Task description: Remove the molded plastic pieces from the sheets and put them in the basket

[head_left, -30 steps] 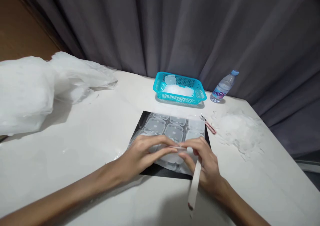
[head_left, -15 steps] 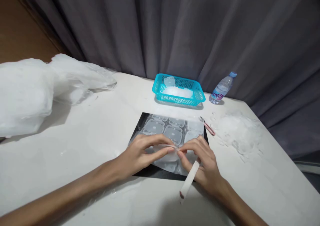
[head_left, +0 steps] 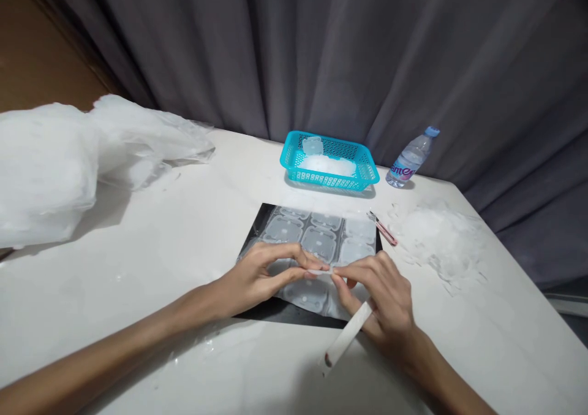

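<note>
Above a sheet of molded translucent plastic pieces (head_left: 318, 241), my left hand (head_left: 261, 280) pinches a small translucent plastic piece (head_left: 320, 272) between thumb and fingers. The fingertips of my right hand (head_left: 383, 295) meet its other end. A slim white tool (head_left: 348, 335) is also tucked in my right hand, pointing down and left, with a dark spot near its lower end; its upper part is hidden by the hand. The molded sheet lies on a black mat (head_left: 294, 314), partly covered by both hands.
Behind the mat stands a blue basket (head_left: 333, 185) holding translucent pieces. Beside it is a water bottle (head_left: 410, 159). A pink cutter (head_left: 384, 231) lies near a pile of clear plastic scraps (head_left: 445, 240). A large white plastic bag (head_left: 46, 176) sits at left.
My hands have shifted slightly to the right, and the small piece now shows edge-on between the fingertips. The white tool has swung a little to the left at its lower end.
</note>
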Available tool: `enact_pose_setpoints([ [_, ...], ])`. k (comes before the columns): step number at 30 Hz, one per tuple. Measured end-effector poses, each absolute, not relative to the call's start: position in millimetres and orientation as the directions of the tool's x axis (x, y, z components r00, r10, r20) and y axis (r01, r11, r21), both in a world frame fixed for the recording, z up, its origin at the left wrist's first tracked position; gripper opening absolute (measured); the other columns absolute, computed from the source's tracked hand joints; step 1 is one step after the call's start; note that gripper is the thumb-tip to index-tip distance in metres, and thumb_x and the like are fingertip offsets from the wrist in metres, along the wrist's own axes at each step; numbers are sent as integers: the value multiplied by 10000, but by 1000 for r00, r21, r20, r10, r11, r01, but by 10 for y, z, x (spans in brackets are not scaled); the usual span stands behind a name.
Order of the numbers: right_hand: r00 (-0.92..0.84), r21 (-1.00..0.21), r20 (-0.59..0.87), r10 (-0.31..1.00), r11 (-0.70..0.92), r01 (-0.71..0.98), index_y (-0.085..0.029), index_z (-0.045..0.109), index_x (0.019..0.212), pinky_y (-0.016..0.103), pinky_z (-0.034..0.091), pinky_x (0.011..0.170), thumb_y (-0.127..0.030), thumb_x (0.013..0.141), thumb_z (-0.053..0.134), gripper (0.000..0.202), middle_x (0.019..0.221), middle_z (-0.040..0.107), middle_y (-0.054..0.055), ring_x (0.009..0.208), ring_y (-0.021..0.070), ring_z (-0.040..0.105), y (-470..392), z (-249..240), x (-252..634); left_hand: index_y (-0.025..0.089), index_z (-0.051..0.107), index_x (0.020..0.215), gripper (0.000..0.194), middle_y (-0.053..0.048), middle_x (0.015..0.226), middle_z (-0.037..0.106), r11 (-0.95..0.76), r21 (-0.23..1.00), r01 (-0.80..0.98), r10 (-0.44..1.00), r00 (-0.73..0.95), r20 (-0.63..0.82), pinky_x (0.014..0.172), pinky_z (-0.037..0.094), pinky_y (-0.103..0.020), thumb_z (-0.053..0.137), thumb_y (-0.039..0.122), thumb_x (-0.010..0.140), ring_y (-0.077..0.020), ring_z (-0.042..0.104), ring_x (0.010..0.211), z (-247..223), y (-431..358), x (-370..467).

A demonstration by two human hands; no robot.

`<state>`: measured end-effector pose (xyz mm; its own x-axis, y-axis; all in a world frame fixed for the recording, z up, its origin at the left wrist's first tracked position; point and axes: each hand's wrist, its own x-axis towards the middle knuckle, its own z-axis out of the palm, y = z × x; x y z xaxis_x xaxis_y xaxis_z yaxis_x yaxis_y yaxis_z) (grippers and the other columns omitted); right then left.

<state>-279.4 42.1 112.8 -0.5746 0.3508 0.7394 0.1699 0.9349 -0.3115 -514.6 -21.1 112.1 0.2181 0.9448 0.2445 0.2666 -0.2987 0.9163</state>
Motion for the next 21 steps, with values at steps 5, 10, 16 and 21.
enact_pose_setpoints([
  [5, -618, -336, 666, 417, 908, 250, -163, 653, 1158, 318, 467, 690, -211, 962, 728, 215, 934, 702, 73, 787, 193, 586, 479, 1112, -2761, 218, 731, 982, 82, -10, 1045, 814, -306, 908, 286, 951, 142, 276, 891, 580, -230, 651, 221, 1002, -157, 770, 1010, 1158, -199, -5161],
  [10, -664, -357, 576, 476, 878, 320, -210, 697, 1015, 322, 455, 709, -203, 992, 671, 36, 938, 643, 64, 856, 213, 553, 540, 1114, -2709, 195, 662, 1026, 67, -11, 955, 764, -258, 908, 329, 966, 89, 243, 866, 572, -252, 662, 248, 986, -145, 751, 912, 1198, -210, -5113],
  [16, -670, -401, 598, 439, 888, 224, -195, 676, 1073, 322, 469, 726, -147, 998, 645, 94, 935, 648, 64, 860, 206, 561, 472, 1109, -2752, 219, 704, 1066, 100, 18, 922, 772, -258, 877, 404, 962, 192, 194, 785, 538, -206, 673, 288, 1001, -120, 729, 837, 1180, -290, -5015],
  [21, -683, -445, 561, 467, 866, 227, -195, 691, 1078, 327, 482, 737, -176, 992, 670, 91, 945, 665, 65, 873, 209, 574, 488, 1085, -2761, 229, 737, 1088, 119, 25, 1008, 790, -334, 825, 457, 942, 205, 267, 835, 525, -166, 633, 231, 1030, -106, 739, 900, 1145, -321, -5092],
])
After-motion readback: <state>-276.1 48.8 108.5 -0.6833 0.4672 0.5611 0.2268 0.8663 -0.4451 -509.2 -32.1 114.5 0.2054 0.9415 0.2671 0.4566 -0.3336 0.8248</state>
